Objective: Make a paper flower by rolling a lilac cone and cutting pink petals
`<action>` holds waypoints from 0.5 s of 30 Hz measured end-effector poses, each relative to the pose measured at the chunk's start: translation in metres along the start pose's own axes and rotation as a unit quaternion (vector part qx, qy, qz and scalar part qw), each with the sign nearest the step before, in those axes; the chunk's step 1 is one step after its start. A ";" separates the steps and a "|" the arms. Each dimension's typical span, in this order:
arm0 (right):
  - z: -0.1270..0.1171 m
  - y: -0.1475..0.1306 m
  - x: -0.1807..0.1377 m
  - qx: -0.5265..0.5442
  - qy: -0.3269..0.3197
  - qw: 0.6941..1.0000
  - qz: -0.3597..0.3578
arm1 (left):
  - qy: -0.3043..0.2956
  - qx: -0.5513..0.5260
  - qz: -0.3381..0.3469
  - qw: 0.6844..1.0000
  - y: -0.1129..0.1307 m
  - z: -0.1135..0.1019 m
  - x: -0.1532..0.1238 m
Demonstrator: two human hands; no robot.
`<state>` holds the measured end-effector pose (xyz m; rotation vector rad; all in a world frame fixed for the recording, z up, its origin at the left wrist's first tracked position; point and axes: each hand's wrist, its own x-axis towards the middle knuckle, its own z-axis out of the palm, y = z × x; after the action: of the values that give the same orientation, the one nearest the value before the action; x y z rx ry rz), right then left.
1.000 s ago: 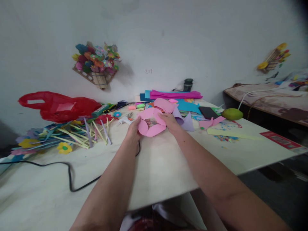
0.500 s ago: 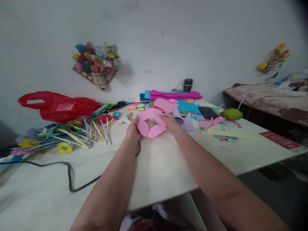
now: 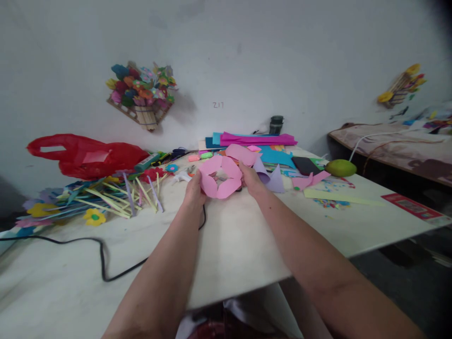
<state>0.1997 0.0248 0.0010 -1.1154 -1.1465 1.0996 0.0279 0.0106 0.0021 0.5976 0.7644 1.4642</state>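
Observation:
A pink paper ring of joined rounded petals, with an opening at its centre, is held up between my two hands above the table. My left hand is closed on its left edge. At the right edge my right hand grips it, the fingertips partly behind the paper. Right behind the ring lies another pink paper piece. Purple paper cones stand just beyond my right hand. A white glue gun rests to the left of my left hand, partly hidden.
Paper strips and a red plastic bag cover the table's left side. Folded coloured sheets lie along the wall. To the right are a dark phone and a green mango-like fruit. A black cable crosses the front left.
The pink ring has turned a little and its petals sit differently. My right hand has shifted its grip from the ring's upper right towards its right edge.

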 end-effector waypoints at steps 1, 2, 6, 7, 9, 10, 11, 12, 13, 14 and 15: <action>0.000 -0.002 0.000 0.010 0.000 1.000 0.026 | 0.003 -0.001 0.002 1.000 0.000 0.000 0.000; 0.000 -0.003 -0.001 0.021 0.001 0.998 0.051 | 0.007 -0.002 0.004 1.000 0.000 0.000 0.001; 0.000 -0.005 -0.002 0.033 -0.006 0.997 0.073 | 0.009 -0.004 0.011 1.000 0.000 -0.001 0.001; 0.000 -0.004 -0.003 0.029 -0.012 0.997 0.065 | 0.006 -0.007 0.011 1.000 0.000 -0.002 0.001; -0.001 0.000 -0.002 0.016 -0.013 0.999 0.042 | 0.005 -0.013 0.009 1.000 0.000 -0.002 0.002; -0.001 0.002 -0.001 0.010 -0.009 0.999 0.029 | 0.007 -0.017 0.007 1.000 0.000 -0.003 0.002; -0.001 0.003 0.000 0.004 -0.002 1.000 0.018 | 0.009 -0.019 0.003 1.000 0.000 -0.003 0.002; -0.001 0.005 0.000 0.000 0.004 1.000 0.011 | 0.009 -0.021 -0.001 1.000 0.000 -0.003 0.002; -0.001 0.006 0.001 -0.002 0.010 1.000 0.006 | 0.007 -0.021 -0.002 1.000 0.000 -0.003 0.001; -0.001 0.006 0.002 -0.003 0.013 1.000 0.004 | 0.005 -0.021 -0.002 1.000 0.000 -0.003 0.001; -0.001 0.007 0.002 -0.003 0.015 1.000 0.005 | 0.003 -0.021 -0.001 1.000 0.000 -0.003 0.001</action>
<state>0.2004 0.0273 -0.0053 -1.1400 -1.1223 1.0830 0.0260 0.0112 0.0003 0.5601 0.7374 1.4776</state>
